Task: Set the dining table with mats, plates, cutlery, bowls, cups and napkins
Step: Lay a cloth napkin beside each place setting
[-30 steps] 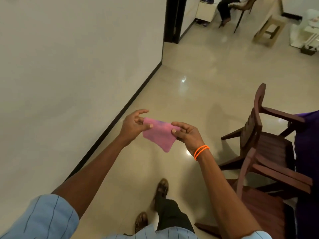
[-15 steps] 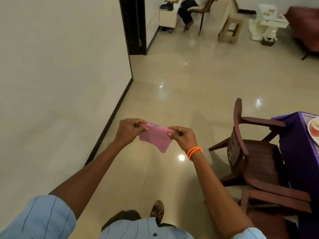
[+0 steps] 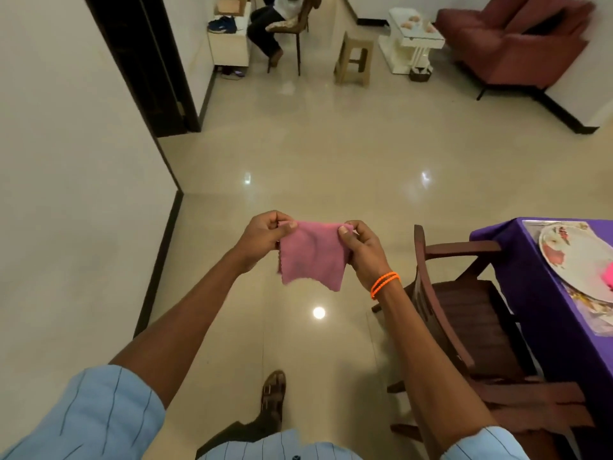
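A pink cloth napkin (image 3: pixel 311 257) hangs in the air in front of me, over the tiled floor. My left hand (image 3: pixel 262 235) pinches its top left corner and my right hand (image 3: pixel 363 249) pinches its top right corner, so the cloth droops between them. At the right edge stands the dining table (image 3: pixel 537 293) under a purple cloth, with a floral plate (image 3: pixel 570 257) on a clear mat. Something bright pink (image 3: pixel 607 277) lies on the plate, cut off by the frame edge.
Two dark wooden chairs (image 3: pixel 464 313) stand between me and the table. A white wall (image 3: pixel 66 194) runs along my left with a dark door frame (image 3: pixel 146 68). Farther off are a seated person (image 3: pixel 275 31), a stool (image 3: pixel 353 58), a white side table (image 3: pixel 411 38) and a maroon armchair (image 3: pixel 510 41).
The view has swung right, bringing the table and plate into sight. Both hands have turned the napkin upright and spread it, from slanted and bunched to hanging flat by its top corners.
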